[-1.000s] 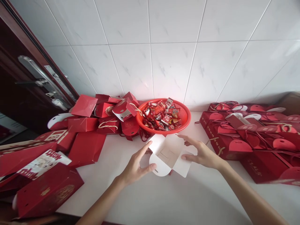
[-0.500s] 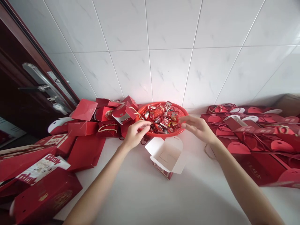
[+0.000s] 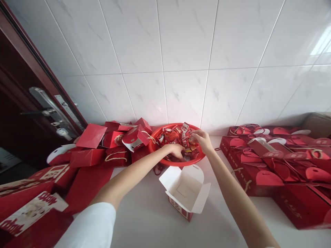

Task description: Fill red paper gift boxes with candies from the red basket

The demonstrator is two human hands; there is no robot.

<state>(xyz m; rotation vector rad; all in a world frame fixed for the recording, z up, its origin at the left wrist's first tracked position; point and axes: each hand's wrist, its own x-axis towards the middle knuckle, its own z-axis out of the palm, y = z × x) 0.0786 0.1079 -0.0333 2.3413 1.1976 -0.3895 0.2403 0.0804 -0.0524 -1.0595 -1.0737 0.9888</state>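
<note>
A red plastic basket stands against the wall, holding many small wrapped candies. My left hand reaches into the front of the basket, its fingertips down among the candies and partly hidden. At the basket's right side, my right hand has its fingers bent together over the candies; what is between them, if anything, is hidden. Just in front of the basket sits a small gift box, red outside and white inside. Its flaps are spread and nothing lies inside it.
Red gift boxes with rope handles are piled loosely on the left of the white table. Closed red boxes stand in rows on the right. Behind are a tiled wall and, far left, a dark door with a metal handle.
Both hands have moved inward over the basket, the left one down into the candies, the right one to the right-hand candies. My view has tilted up slightly.
</note>
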